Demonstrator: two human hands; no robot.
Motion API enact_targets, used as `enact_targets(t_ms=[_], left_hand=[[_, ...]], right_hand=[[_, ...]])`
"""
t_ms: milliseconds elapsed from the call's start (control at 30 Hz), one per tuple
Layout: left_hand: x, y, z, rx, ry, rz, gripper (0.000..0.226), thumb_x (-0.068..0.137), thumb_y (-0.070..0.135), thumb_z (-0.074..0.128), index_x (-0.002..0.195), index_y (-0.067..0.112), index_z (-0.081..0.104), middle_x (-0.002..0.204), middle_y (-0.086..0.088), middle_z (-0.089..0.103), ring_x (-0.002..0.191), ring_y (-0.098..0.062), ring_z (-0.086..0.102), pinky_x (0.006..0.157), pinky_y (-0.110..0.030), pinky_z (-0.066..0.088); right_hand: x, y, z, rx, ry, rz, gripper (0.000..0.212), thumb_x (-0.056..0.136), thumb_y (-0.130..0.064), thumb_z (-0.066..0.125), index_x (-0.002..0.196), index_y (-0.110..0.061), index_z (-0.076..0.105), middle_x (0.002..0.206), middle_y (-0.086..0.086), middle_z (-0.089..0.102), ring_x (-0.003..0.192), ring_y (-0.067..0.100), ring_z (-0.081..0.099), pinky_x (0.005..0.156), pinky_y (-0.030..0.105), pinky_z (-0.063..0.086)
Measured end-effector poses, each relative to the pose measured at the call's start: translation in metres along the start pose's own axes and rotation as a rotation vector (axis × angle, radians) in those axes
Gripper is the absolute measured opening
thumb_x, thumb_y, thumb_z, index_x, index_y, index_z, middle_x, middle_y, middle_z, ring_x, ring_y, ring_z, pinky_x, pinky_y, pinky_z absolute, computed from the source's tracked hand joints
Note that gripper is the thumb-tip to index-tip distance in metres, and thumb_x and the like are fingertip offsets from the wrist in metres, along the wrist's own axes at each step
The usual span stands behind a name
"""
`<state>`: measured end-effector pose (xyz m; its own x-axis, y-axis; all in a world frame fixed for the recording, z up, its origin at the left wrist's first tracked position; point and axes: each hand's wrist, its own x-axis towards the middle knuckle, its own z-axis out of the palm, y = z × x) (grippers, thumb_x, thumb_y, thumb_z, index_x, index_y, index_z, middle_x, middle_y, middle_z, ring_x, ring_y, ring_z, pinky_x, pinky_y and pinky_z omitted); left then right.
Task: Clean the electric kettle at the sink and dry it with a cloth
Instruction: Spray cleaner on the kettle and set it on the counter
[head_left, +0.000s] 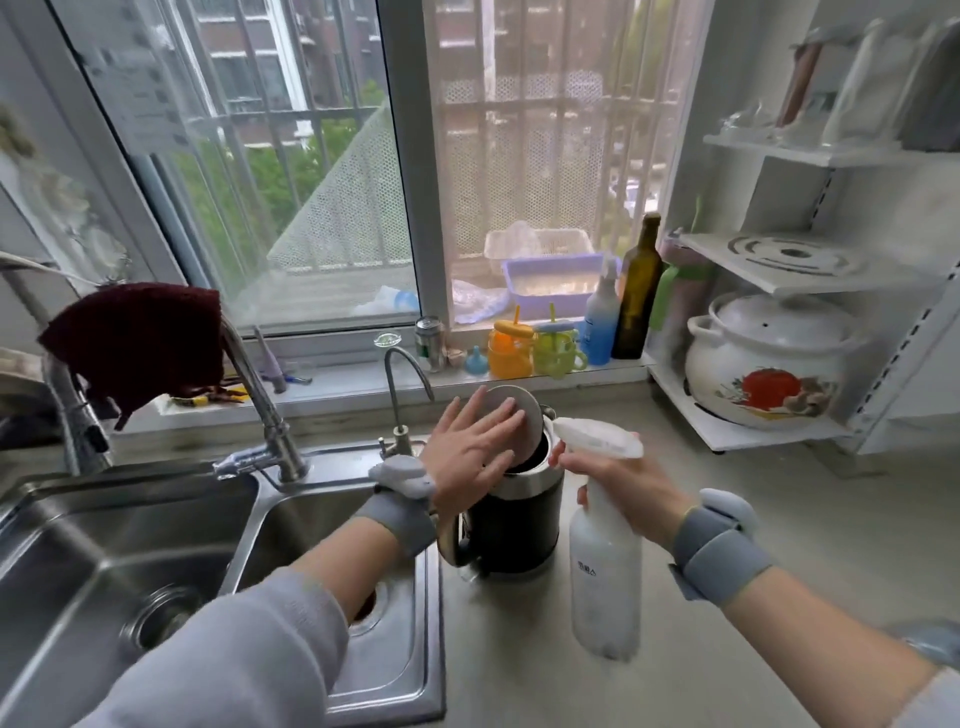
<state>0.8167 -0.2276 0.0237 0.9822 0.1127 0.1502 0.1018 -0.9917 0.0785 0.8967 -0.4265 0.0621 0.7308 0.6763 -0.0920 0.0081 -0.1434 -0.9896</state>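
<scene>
A black electric kettle (519, 525) with a steel rim and handle stands on the counter just right of the sink (130, 561). Its round lid (527, 415) is tipped up and open. My left hand (470, 457) lies with straight fingers flat against the lid. My right hand (618, 486) grips a white spray bottle (605, 571) by the neck, its nozzle pointing at the kettle's mouth. A dark red cloth (140, 345) hangs over the main faucet (260, 395) at the left.
A small second tap (402, 395) stands behind the kettle. Cups, a can and bottles (636, 296) line the window sill. At the right a white rack holds a lidded ceramic pot (763, 364). Grey counter (753, 530) stretches right of the spray bottle.
</scene>
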Motion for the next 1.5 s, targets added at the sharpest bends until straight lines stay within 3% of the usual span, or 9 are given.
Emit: enact_targets(t_ms=[133,367,500,600,733,833,1200,1333,1500], left_hand=[[0.020,0.012,0.005,0.073,-0.200,-0.044,0.049,0.098,0.033,0.028,0.146,0.032,0.032,0.156,0.013,0.025,0.149,-0.021,0.001,0.120,-0.046,-0.007],[0.035,0.015,-0.007,0.004,-0.284,-0.025,0.037,0.093,0.025,0.037,0.124,0.022,0.057,0.135,0.008,0.052,0.141,-0.018,0.028,0.117,-0.054,0.001],[0.017,-0.003,0.002,-0.371,-0.036,-0.375,0.056,0.079,0.040,0.067,0.128,0.017,0.052,0.129,-0.006,0.046,0.123,-0.025,0.047,0.106,-0.036,0.036],[-0.017,-0.023,0.014,-0.520,-0.191,-0.646,0.086,0.060,0.059,0.080,0.122,0.008,0.047,0.116,-0.011,0.050,0.107,-0.025,0.053,0.090,-0.031,0.045],[-0.048,-0.019,0.031,-0.582,-0.312,-0.478,0.027,0.083,0.031,0.070,0.095,0.010,0.058,0.091,-0.013,0.059,0.089,-0.028,0.060,0.068,-0.027,0.038],[-0.049,-0.017,0.040,-0.533,-0.237,-0.491,0.029,0.086,0.026,0.063,0.106,0.006,0.058,0.109,-0.016,0.065,0.105,-0.032,0.060,0.081,-0.032,0.044],[-0.041,-0.022,0.037,-0.452,-0.271,-0.442,0.016,0.084,0.025,0.063,0.092,0.014,0.054,0.104,-0.015,0.064,0.100,-0.029,0.060,0.068,-0.027,0.036],[-0.039,-0.023,0.036,-0.458,-0.292,-0.441,0.023,0.084,0.025,0.063,0.098,0.007,0.060,0.106,-0.015,0.065,0.092,-0.027,0.059,0.068,-0.024,0.036],[-0.040,-0.023,0.036,-0.446,-0.281,-0.429,0.017,0.084,0.024,0.063,0.095,0.012,0.056,0.091,-0.008,0.055,0.083,-0.022,0.052,0.068,-0.023,0.033]], right_hand=[[0.002,0.002,-0.003,0.014,0.035,0.023,0.007,0.078,-0.004,0.070,0.084,0.000,0.071,0.076,0.009,0.063,0.048,0.012,0.051,0.049,0.025,0.046],[0.003,-0.003,-0.003,-0.105,0.096,0.042,0.004,0.077,-0.003,0.069,0.078,-0.001,0.071,0.078,0.014,0.067,0.050,0.020,0.053,0.046,0.025,0.046],[0.005,-0.009,0.013,-0.105,0.145,0.073,0.009,0.076,-0.001,0.070,0.074,-0.009,0.071,0.070,0.001,0.063,0.055,0.012,0.053,0.042,0.021,0.046],[0.011,-0.005,0.024,-0.108,0.162,0.113,0.009,0.073,0.001,0.068,0.082,0.003,0.071,0.072,0.010,0.060,0.056,0.016,0.050,0.043,0.022,0.044],[0.020,0.005,0.042,-0.206,0.173,0.161,0.020,0.058,-0.014,0.064,0.070,0.000,0.070,0.060,0.009,0.058,0.055,0.021,0.053,0.049,0.030,0.049],[0.024,0.007,0.048,-0.258,0.233,0.181,0.009,0.065,-0.012,0.062,0.059,-0.007,0.066,0.052,0.007,0.058,0.048,0.021,0.053,0.050,0.031,0.052],[0.029,0.005,0.047,-0.278,0.352,0.180,0.016,0.056,-0.026,0.064,0.054,-0.010,0.063,0.050,0.008,0.060,0.049,0.025,0.057,0.055,0.039,0.054],[0.028,0.005,0.046,-0.214,0.295,0.198,0.011,0.068,-0.011,0.066,0.058,-0.006,0.067,0.058,0.010,0.063,0.057,0.021,0.057,0.048,0.031,0.051],[0.029,0.003,0.041,-0.270,0.365,0.178,0.018,0.061,-0.022,0.064,0.056,-0.005,0.066,0.049,0.006,0.061,0.049,0.022,0.056,0.062,0.044,0.057]])
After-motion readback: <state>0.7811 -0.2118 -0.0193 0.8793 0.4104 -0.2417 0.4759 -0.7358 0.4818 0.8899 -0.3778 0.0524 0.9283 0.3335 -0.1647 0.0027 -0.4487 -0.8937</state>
